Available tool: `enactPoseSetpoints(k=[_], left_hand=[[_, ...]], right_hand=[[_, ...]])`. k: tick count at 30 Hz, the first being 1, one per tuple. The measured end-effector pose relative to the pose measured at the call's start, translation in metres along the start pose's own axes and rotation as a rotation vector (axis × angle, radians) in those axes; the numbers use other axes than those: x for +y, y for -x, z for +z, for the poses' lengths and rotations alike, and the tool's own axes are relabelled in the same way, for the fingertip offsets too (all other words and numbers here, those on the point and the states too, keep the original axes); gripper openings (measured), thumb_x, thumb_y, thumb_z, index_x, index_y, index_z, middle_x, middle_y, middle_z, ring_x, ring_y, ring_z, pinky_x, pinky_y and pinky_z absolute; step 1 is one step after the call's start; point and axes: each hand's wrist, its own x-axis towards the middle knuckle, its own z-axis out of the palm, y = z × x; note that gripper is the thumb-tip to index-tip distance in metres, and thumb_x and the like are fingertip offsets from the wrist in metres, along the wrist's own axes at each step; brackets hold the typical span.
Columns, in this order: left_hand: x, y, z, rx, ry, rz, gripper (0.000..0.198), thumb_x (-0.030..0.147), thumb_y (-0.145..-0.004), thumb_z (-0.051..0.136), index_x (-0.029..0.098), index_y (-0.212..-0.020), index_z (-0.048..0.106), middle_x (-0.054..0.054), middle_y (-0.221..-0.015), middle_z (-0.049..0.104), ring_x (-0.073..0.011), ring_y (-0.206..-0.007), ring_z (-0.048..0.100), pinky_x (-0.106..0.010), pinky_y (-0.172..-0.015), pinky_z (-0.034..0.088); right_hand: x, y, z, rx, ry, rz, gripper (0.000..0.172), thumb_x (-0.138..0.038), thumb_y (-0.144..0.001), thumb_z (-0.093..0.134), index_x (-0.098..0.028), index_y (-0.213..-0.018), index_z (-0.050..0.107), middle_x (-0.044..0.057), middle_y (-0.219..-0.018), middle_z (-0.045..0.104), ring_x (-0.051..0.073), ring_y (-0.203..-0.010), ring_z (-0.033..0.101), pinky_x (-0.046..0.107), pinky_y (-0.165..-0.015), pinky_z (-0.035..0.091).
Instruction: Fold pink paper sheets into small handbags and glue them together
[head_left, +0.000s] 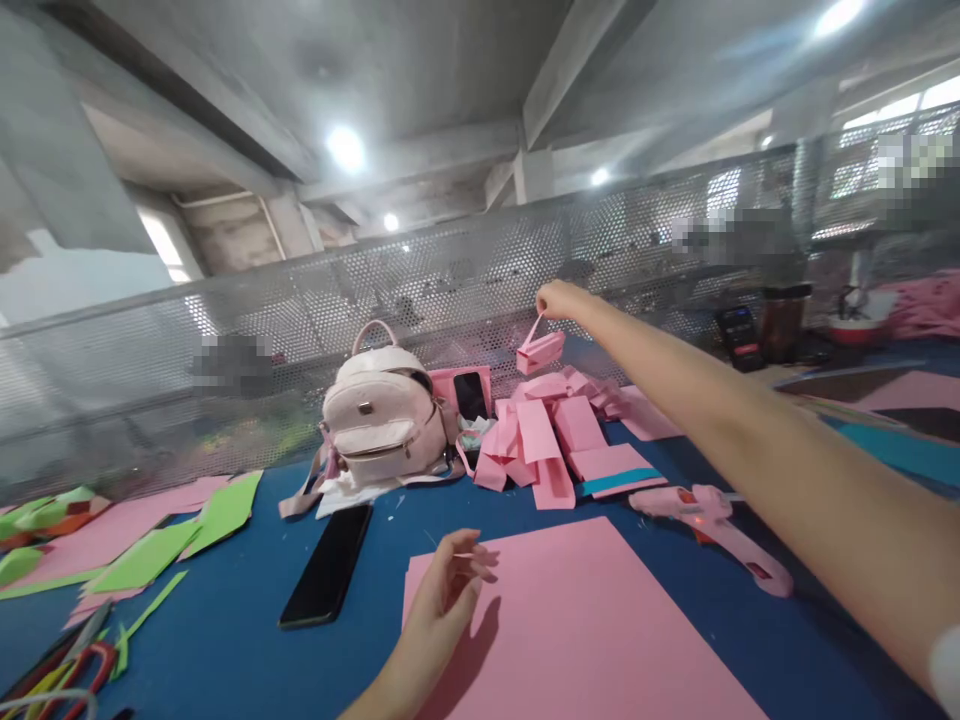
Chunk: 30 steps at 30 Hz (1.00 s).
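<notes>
My right hand (556, 299) is stretched far forward, its fingers pinched on the thin strap of a small folded pink paper bag (541, 352). The bag hangs just over a heap of pink paper pieces (544, 435). Near me, my left hand (448, 590) hovers over the left part of a large pink paper sheet (577, 620), fingers loosely bent and apart, with nothing plainly held. To the right of the sheet lies a pink glue gun (712, 525) with an orange light on it. A blue strip (621, 482) rests on the front of the heap.
A pale pink backpack (382, 415) stands behind a black phone (328, 565). Another phone (470, 396) leans beside the backpack. Scissors (82, 665) and green paper (150, 555) lie at left. A perforated metal screen (450, 290) borders the blue table (225, 640).
</notes>
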Motion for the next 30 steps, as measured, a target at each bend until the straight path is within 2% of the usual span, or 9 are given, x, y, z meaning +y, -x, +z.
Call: enactPoseSetpoints(k=[6,11,14,16,18,20,23,26,30], left_hand=[[0.001,0.000,0.000,-0.004,-0.003,-0.016,0.034,0.042,-0.095,0.057,0.026,-0.124,0.053,-0.009,-0.114,0.059,-0.0208,-0.100,0.062,-0.039,-0.095,0.046],[0.007,0.000,0.001,-0.029,-0.071,-0.046,0.030,0.034,-0.097,0.050,0.024,-0.125,0.050,-0.011,-0.118,0.061,-0.0213,-0.104,0.061,-0.039,-0.098,0.044],[0.008,-0.005,-0.009,-0.048,-0.200,-0.040,0.030,0.030,-0.096,0.048,0.022,-0.125,0.049,-0.012,-0.117,0.062,-0.0216,-0.108,0.061,-0.038,-0.098,0.045],[0.010,-0.013,-0.022,-0.113,-0.366,-0.036,0.031,0.027,-0.093,0.048,0.021,-0.123,0.051,-0.011,-0.116,0.064,-0.0213,-0.107,0.062,-0.036,-0.095,0.047],[0.014,-0.022,-0.038,-0.118,-0.441,-0.055,0.028,0.023,-0.087,0.052,0.020,-0.115,0.058,-0.010,-0.114,0.066,-0.0210,-0.101,0.063,-0.034,-0.090,0.049],[0.018,-0.030,-0.056,-0.114,-0.517,-0.076,0.024,0.023,-0.084,0.055,0.020,-0.107,0.063,-0.008,-0.108,0.068,-0.0218,-0.103,0.062,-0.033,-0.089,0.047],[0.024,-0.037,-0.077,-0.129,-0.633,-0.142,0.019,0.025,-0.080,0.060,0.017,-0.096,0.066,-0.008,-0.097,0.069,-0.0222,-0.092,0.064,-0.032,-0.077,0.048],[0.031,-0.036,-0.089,-0.195,-0.721,-0.193,0.015,0.025,-0.075,0.066,0.017,-0.088,0.067,-0.005,-0.089,0.069,-0.0201,-0.084,0.064,-0.029,-0.072,0.047],[0.039,-0.031,-0.093,-0.302,-0.788,-0.250,0.020,0.025,-0.067,0.074,0.018,-0.083,0.064,0.000,-0.081,0.067,-0.0169,-0.075,0.061,-0.025,-0.067,0.045]], right_hand=[[-0.014,-0.003,0.016,-0.123,0.061,-0.039,0.033,-0.033,-0.096,0.061,-0.017,-0.124,0.058,0.009,-0.125,0.061,0.023,-0.104,0.063,0.044,-0.087,0.055],[-0.027,0.018,0.004,-0.066,0.100,-0.138,0.032,-0.033,-0.096,0.061,-0.018,-0.124,0.058,0.009,-0.125,0.061,0.023,-0.104,0.063,0.043,-0.087,0.055],[-0.046,0.048,-0.008,-0.009,0.105,-0.220,0.031,-0.034,-0.096,0.060,-0.017,-0.123,0.059,0.009,-0.124,0.061,0.023,-0.105,0.063,0.044,-0.088,0.054],[-0.065,0.076,-0.014,0.016,0.086,-0.299,0.023,-0.030,-0.098,0.054,-0.016,-0.113,0.065,0.010,-0.118,0.065,0.027,-0.106,0.062,0.045,-0.087,0.050],[-0.084,0.111,-0.017,-0.001,0.055,-0.398,0.024,-0.026,-0.097,0.049,-0.017,-0.106,0.069,0.011,-0.111,0.069,0.031,-0.103,0.063,0.040,-0.079,0.046],[-0.102,0.148,-0.014,-0.079,0.019,-0.509,0.024,-0.028,-0.095,0.049,-0.019,-0.101,0.070,0.010,-0.103,0.071,0.028,-0.093,0.065,0.033,-0.068,0.041],[-0.122,0.198,0.005,-0.295,-0.022,-0.672,0.020,-0.035,-0.088,0.059,-0.020,-0.090,0.072,0.005,-0.083,0.072,0.020,-0.072,0.064,0.028,-0.056,0.032],[-0.132,0.228,0.039,-0.496,-0.032,-0.765,0.022,-0.040,-0.079,0.072,-0.021,-0.091,0.073,0.004,-0.085,0.072,0.019,-0.071,0.063,0.027,-0.051,0.028],[-0.136,0.236,0.083,-0.591,-0.035,-0.753,0.053,-0.049,-0.068,0.078,-0.017,-0.108,0.066,0.011,-0.103,0.068,0.025,-0.080,0.063,0.027,-0.051,0.029]])
